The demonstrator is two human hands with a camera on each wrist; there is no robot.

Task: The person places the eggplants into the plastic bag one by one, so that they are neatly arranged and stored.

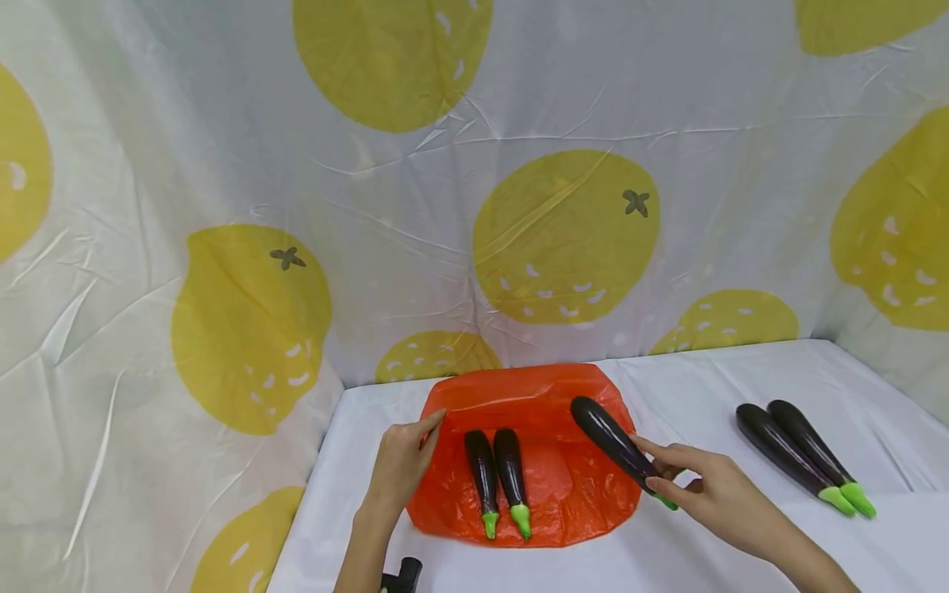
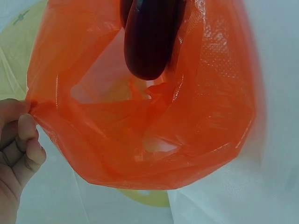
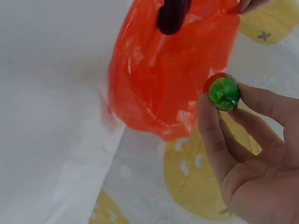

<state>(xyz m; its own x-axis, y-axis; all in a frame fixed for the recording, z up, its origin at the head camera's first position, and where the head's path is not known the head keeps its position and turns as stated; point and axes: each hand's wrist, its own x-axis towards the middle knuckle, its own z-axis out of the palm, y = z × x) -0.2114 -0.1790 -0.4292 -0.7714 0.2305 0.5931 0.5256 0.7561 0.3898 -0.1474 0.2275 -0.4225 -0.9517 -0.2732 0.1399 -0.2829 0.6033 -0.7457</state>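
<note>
A red plastic bag (image 1: 563,527) lies spread with its mouth open on the white surface. Two eggplants (image 1: 482,469) with bright green stems lie side by side in it. At the bag's left edge my left hand (image 1: 400,461) pinches the rim between thumb and finger, as the left wrist view also shows. My right hand (image 1: 704,486) grips another eggplant (image 1: 608,436) near its green stem end (image 3: 224,94). That eggplant slants over the bag's right side, its dark rounded end pointing up and left.
Two more eggplants (image 1: 786,453) lie together on the white cloth (image 1: 689,387) at the right. Behind hangs a pale curtain (image 1: 415,206) with yellow lemon prints. A black object (image 1: 404,574), partly cut off, shows by the left forearm.
</note>
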